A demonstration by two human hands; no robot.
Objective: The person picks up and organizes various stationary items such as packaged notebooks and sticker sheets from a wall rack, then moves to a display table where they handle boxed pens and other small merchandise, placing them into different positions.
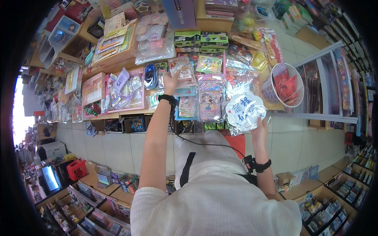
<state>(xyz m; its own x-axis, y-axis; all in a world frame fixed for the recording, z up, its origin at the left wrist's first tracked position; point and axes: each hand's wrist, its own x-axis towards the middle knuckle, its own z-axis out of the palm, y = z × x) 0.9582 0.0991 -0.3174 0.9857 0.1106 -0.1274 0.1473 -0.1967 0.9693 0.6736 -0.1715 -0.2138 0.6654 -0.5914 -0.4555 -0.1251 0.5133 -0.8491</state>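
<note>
My right hand [259, 130] is closed on the lower right edge of a white, scalloped, fan-like card [245, 110] in a clear, shiny plastic bag. Dark blue lettering covers its face. My left hand [171, 82] reaches onto the display table and grips the near left edge of a flat illustrated packet [184, 70], its fingers partly hidden. Left of that hand lies a blue oval case [150, 76]. Colourful carded toy packs [210, 100] lie to the right of it, beside the bagged card. A black band is on each wrist, and a cable runs between them.
A white bucket [297, 94] with red packets stands at the table's right end, next to a metal-framed rack [323, 90]. Green and black boxes [201, 41] are stacked farther back. Pink trays [134, 94] of small goods lie left. Shelves of goods [98, 204] stand at the lower corners.
</note>
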